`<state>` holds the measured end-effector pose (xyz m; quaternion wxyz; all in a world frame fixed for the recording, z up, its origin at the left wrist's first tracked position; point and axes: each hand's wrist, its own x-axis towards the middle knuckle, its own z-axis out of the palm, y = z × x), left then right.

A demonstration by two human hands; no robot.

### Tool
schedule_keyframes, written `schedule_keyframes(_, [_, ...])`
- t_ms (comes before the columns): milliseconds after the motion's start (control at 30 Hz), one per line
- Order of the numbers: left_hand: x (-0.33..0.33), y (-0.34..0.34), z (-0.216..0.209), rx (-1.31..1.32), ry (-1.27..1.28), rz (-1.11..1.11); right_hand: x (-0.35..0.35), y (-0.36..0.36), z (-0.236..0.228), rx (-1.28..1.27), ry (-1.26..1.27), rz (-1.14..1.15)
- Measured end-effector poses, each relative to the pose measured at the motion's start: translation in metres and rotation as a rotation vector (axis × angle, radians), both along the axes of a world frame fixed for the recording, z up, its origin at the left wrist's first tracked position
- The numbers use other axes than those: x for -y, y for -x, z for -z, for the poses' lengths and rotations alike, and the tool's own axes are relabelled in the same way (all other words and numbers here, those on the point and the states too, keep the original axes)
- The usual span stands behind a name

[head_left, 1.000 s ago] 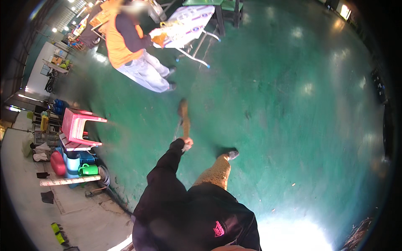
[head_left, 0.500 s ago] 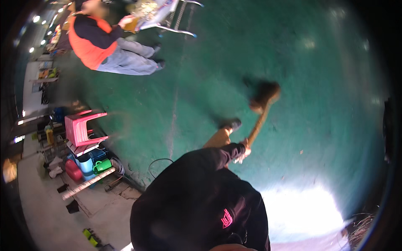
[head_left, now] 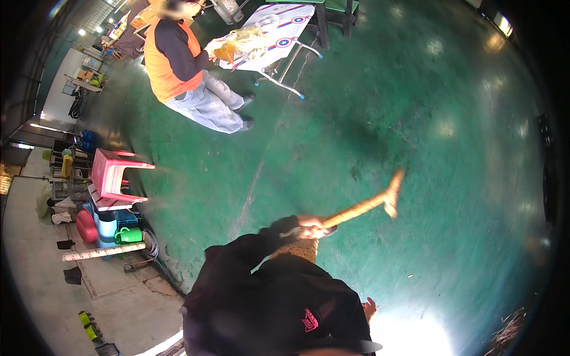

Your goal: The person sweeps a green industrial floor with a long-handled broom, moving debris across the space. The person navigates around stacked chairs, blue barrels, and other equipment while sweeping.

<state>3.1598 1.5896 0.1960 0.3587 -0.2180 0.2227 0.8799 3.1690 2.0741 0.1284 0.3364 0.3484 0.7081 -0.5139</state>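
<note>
My left hand (head_left: 310, 228) is closed around the handle of a yellow-tan broom (head_left: 359, 207), its shaft reaching out to the right over the green floor. The broom's far end (head_left: 393, 193) flares out crosswise and is smeared by motion. Behind the hand, the dark tip of my shoe and a tan trouser leg (head_left: 297, 250) partly show. My right hand (head_left: 369, 308) hangs low beside my black jacket, away from the broom. Its fingers look apart, with nothing visible in them; part of it is hidden by the jacket.
A person in an orange vest (head_left: 169, 56) handles an amber-coloured thing at a white folding table (head_left: 294, 25) with plastic bags. Pink stools (head_left: 110, 175), a green watering can (head_left: 127, 236) and a pale pole (head_left: 104, 251) stand or lie at left. Dry twigs (head_left: 507, 332) are at lower right.
The broom has swung from pointing steeply forward to lying more to the right. My left hand has moved left and nearer. My right hand now shows at my side. The view has shifted.
</note>
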Motion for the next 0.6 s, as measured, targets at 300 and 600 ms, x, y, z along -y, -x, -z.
schedule_keyframes(300, [0.169, -0.007, 0.042, 0.409, 1.046, -0.019, 0.000, -0.004, -0.004, -0.024, -0.084, 0.025])
schedule_keyframes(600, [0.083, 0.147, 0.180, 0.475, 1.009, 0.336, -0.028, -0.138, -0.100, 0.144, -0.318, 0.429])
